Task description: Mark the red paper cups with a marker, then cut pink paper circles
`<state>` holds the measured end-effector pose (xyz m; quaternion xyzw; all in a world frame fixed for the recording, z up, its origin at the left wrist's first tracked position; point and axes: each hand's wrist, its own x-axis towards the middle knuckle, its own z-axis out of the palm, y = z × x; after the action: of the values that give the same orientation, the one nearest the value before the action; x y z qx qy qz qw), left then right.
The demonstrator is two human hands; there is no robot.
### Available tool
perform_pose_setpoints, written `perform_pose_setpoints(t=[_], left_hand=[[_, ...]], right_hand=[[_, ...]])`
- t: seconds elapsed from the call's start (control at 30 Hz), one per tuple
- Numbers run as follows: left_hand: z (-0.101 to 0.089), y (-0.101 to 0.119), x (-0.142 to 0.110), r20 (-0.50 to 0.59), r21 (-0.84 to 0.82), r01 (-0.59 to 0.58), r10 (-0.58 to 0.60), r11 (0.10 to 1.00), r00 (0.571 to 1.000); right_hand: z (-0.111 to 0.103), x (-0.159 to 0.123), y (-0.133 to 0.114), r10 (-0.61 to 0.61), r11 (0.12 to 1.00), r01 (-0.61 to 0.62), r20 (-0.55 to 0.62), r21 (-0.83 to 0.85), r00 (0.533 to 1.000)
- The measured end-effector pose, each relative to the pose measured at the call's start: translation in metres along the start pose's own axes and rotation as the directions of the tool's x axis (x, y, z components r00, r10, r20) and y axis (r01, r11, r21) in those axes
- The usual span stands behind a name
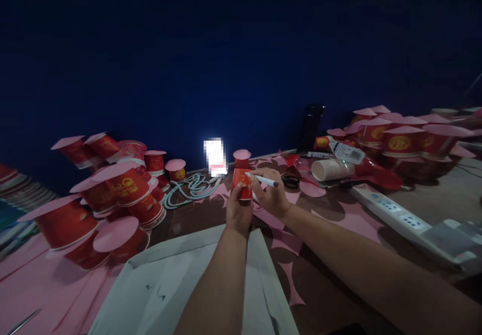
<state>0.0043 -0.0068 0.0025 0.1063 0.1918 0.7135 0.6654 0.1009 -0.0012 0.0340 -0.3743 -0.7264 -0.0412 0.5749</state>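
Red paper cup [245,186] sits at the centre of my view, raised in the left hand [239,213], whose thumb presses one side while the other fingers wrap out of sight. Its pale rim points toward six o'clock. From my remote seat I see the right hand [274,194] pinching a white marker [266,180], its tip aimed at the cup's wall from two o'clock; I can't fairly tell at this size whether tip and paper touch.

My chief worry is a skidding line: the wall is curved and the cup has only a hand behind it, so a small twist of the left wrist could throw the stroke off. Too hard a thumb could dent the thin paper, or smear any wet ink beneath it.

At nine o'clock, pink-topped cups [128,187] lean in an uneven pile, and a leftward sweep of the forearm might topple them. Pale cable [194,187] loops nearby at nine, where a sleeve or finger could snag. Dim light may hide a faint mark.
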Motion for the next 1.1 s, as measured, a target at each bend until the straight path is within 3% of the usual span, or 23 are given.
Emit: perform_pose_setpoints(t=[0.5,1.1], left_hand=[[-0.0034,-0.0015,0.0025,0.022,-0.008,-0.015,0.015,1.000,1.000],[-0.0027,0.0003,0.0009,-0.050,0.005,-0.007,0.007,1.000,0.999]], right_hand=[[0.0022,-0.0028,0.0017,-0.025,1.000,0.025,0.011,-0.014,1.000],[0.0033,-0.0066,0.0004,-0.023,1.000,0.023,0.074,-0.010,0.997]])
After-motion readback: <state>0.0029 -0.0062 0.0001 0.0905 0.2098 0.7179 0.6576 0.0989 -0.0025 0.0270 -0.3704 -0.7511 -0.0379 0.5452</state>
